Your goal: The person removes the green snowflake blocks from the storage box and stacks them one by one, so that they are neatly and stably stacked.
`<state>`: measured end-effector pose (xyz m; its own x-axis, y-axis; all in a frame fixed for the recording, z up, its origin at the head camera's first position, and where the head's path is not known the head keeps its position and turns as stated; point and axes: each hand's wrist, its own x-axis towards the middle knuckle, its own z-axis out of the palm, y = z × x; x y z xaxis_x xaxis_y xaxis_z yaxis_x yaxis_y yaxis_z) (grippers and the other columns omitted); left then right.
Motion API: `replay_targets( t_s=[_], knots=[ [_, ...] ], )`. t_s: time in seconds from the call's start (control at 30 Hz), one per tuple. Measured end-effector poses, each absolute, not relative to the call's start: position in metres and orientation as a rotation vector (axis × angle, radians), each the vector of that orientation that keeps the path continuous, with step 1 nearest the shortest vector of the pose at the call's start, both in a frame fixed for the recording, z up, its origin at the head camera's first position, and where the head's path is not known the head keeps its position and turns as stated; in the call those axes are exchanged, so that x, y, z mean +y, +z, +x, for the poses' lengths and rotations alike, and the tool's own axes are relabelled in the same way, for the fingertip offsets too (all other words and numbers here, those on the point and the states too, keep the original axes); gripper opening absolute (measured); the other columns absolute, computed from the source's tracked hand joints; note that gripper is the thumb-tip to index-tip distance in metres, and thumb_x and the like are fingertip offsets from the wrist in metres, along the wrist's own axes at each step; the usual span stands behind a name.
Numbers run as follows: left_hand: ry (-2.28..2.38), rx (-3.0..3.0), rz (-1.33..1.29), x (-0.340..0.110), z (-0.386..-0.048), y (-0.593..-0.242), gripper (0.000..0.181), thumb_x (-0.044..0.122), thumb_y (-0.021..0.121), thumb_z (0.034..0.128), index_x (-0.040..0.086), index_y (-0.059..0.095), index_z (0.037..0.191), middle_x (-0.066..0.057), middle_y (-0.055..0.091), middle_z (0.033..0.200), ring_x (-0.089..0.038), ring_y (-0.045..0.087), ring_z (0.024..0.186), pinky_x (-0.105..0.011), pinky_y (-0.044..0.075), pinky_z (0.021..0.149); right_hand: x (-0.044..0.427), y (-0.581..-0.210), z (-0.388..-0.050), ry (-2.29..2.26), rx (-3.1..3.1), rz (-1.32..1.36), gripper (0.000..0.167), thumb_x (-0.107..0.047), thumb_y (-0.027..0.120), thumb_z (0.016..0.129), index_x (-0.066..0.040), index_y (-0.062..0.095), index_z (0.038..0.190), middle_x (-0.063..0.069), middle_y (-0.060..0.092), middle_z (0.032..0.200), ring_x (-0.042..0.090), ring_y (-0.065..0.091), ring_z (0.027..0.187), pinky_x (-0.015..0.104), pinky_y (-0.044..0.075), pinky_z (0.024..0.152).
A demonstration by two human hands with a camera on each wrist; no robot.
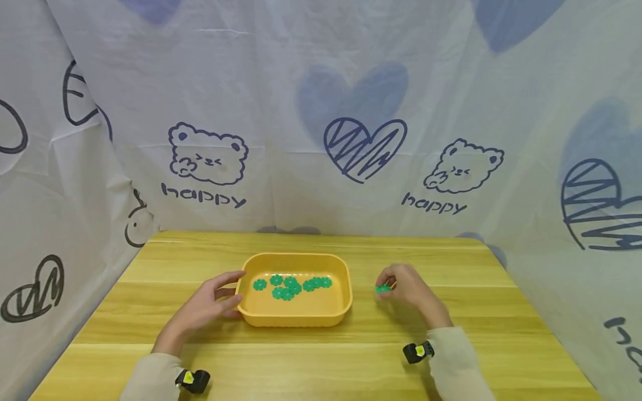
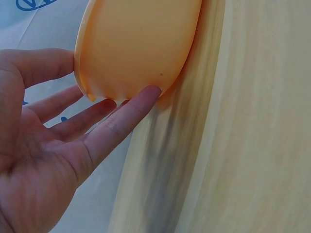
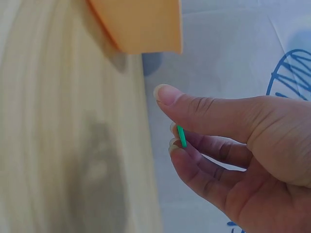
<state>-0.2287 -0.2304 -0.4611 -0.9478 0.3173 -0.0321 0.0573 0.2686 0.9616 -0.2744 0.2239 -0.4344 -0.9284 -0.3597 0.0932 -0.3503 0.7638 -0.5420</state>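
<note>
Left hand (image 1: 203, 303): we see its fingers spread, tips only touching the yellow tray (image 1: 296, 321) at its left end.
Right hand (image 1: 408, 287): thumb and fingers nearly closed, pinching one green disc (image 1: 383, 289) above the table (image 1: 301, 362), right of the tray.
Tray contents: we note several green flower-shaped pieces (image 1: 290, 282), some overlapping.

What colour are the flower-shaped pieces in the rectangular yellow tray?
The flower-shaped pieces are green, clearest in the head view.
</note>
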Motion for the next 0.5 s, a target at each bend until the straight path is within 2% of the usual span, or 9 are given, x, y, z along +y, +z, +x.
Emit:
replay_targets(
  t_s=[0.5],
  knots=[
    [1.740, 2.321, 0.355, -0.231, -0.229, -0.460, 0.064, 0.006, 0.061, 0.1008, -0.004, 0.032, 0.158, -0.032, 0.024, 0.165, -0.056, 0.041, 0.142, -0.040, 0.066, 0.090, 0.235, -0.452, -0.269, -0.913, 2.925, -0.523, 0.018, -0.010, 0.090, 0.077, -0.008, 0.076, 0.087, 0.003, 0.072, 0.085, 0.012, 0.061, 0.077, 0.020, 0.053, 0.064]
  ],
)
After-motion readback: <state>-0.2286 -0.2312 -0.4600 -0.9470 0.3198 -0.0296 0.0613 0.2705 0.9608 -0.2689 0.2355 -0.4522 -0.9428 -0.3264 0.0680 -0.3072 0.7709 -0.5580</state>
